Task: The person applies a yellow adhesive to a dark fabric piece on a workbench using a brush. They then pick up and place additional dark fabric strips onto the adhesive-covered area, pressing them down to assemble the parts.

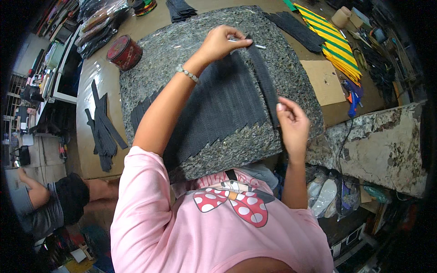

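A narrow black ribbed fabric strip (262, 75) stretches between my two hands. My left hand (223, 43) pinches its far end, and a thin whitish stick, like a pen (260, 46), pokes out past the same fingers. At the strip's near end, my right hand (293, 123) has thumb and forefinger closed on it. Left of this strip, several similar dark strips (218, 102) lie side by side with jagged near ends. They rest on a thick grey speckled felt pad (232, 152). My left forearm covers part of the row.
A round red tin (124, 52) stands at the pad's left edge. Loose dark strips (104, 132) lie further left. On the right are yellow-green striped pieces (334, 45), a cardboard sheet (324, 82) and a blue glue gun (353, 101) with a cord. Another person (63, 195) is at lower left.
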`<state>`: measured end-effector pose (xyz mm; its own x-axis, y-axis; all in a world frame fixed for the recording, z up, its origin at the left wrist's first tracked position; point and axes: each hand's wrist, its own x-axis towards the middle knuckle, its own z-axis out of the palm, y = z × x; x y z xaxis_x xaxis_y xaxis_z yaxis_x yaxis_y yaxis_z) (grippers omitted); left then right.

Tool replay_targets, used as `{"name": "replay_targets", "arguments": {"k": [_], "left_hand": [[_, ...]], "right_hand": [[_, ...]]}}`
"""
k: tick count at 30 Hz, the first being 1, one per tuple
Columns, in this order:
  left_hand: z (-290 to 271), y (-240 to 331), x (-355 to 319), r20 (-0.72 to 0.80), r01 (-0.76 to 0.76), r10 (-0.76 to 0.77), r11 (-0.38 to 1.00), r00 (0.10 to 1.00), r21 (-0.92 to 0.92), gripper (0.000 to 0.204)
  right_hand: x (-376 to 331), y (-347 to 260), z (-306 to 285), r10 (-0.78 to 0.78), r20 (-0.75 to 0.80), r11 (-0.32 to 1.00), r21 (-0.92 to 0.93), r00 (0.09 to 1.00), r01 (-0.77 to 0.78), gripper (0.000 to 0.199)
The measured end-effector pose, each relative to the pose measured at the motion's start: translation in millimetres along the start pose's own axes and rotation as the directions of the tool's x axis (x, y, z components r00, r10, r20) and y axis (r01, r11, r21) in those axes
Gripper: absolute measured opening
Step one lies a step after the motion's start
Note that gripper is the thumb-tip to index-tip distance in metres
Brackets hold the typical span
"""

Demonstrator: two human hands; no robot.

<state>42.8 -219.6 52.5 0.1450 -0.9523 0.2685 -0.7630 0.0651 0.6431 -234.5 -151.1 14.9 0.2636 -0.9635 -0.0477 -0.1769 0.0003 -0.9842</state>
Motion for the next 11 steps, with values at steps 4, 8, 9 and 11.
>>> {"name": "replay_targets", "arguments": {"k": [4, 8, 9, 11], "left_hand": [[33, -37, 0, -0.056, -0.025, 0.042, 0.963, 0.998, 0.27, 0.034], [40, -45, -2, -0.007, 0.021, -0.02, 0.951, 1.0, 0.309, 0.033], [41, -43, 0, -0.009, 0.017, -0.015, 0.955, 1.0, 0.298, 0.033], [42, -41, -5, -0.026, 0.015, -0.008, 0.953, 1.0, 0.303, 0.034]], "right_hand": [[5, 22, 10, -0.263, -0.023, 0.939, -0.236, 0.965, 0.25, 0.017], [4, 20, 11, -0.293, 0.008, 0.896, -0.348, 0.956, 0.277, 0.016], [4, 18, 11, -0.275, 0.003, 0.904, -0.34, 0.961, 0.26, 0.016], [4, 15, 11, -0.263, 0.0, 0.917, -0.309, 0.965, 0.25, 0.017]]}}
